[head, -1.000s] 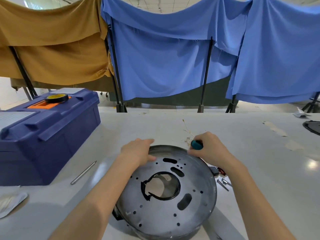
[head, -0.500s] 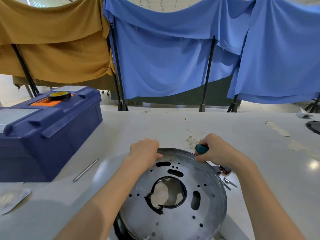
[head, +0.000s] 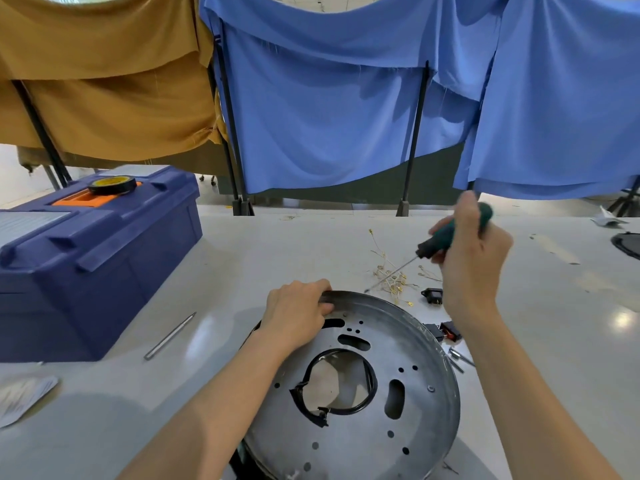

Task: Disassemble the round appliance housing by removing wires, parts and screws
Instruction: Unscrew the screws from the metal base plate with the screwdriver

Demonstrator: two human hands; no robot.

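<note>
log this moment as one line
left hand: grips housing rim | right hand: holds screwdriver by handle | wires: loose beyond housing

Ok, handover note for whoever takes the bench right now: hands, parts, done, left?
Left hand grips the far rim of the housing. Right hand holds the green screwdriver raised, tip pointing toward that rim.
Done: wires, a black connector, a red switch and loose screws lie on the table beside the housing.
Left: the black ring round the centre hole is still on; one screw seems to remain near the right rim.
</note>
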